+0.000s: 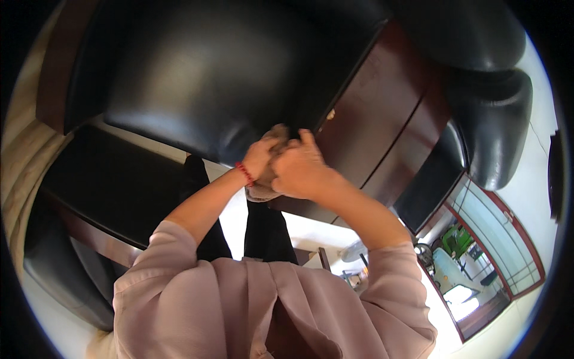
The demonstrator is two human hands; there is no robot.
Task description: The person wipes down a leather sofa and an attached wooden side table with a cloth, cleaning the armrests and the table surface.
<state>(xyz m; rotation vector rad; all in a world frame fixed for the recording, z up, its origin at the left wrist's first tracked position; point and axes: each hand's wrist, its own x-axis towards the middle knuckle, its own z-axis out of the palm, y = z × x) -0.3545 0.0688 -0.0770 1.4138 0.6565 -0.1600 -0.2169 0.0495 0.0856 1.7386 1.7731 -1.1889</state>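
Note:
A greyish-brown cloth [262, 194] is bunched between my two hands in front of my body. My left hand [261, 158], with a red bead bracelet at the wrist, grips it from the left side. My right hand [301, 167] closes over the cloth from the right, its index finger sticking out. Both hands are slightly blurred, and much of the cloth is hidden by the fingers. They are held over the near corner of a black leather seat [202, 85], beside a dark reddish-brown wooden surface [381, 89]. From this angle I cannot tell whether the cloth touches either one.
Another black padded seat [112, 175] stands at the left, near a beige curtain [27, 166]. More black leather seating [497, 130] lines the right side. Below it, a red-framed opening [506, 215] shows a green machine [457, 240] beyond.

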